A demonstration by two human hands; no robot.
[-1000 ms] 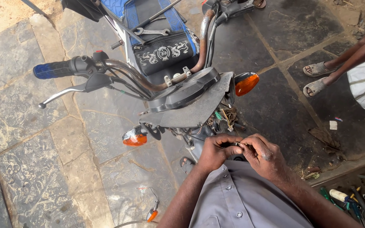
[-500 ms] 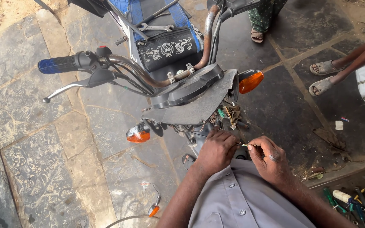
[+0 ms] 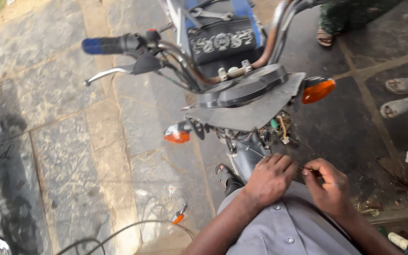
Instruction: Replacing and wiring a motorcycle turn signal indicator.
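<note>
Since the earlier frame: view shifted right and down, motorcycle now higher in frame; both hands drawn slightly apart, a fine strand newly stretched between them. Item, nearest: right hand (image 3: 327,188), fingers (image 3: 313,171) pinched narrow on the end of a thin wire (image 3: 304,168). Wire: long axis roughly level, pointing left toward the left hand (image 3: 270,177), whose fingers curl closed around something hidden; wire sits low centre-right, just below the headlight wiring. Beside: grey shirt (image 3: 284,226). Above the hands: loose wiring bundle (image 3: 277,128) hanging under the grey headlight bracket (image 3: 251,113), crowding the working space. Flanking: two orange indicators (image 3: 318,90), (image 3: 176,134). Farther: instrument cluster (image 3: 244,89), handlebar with blue grip (image 3: 101,45) and lever. Ground: stone paving (image 3: 72,141), small orange indicator on a cable (image 3: 178,218). Far right: sandalled feet (image 3: 400,97) of other people.
</note>
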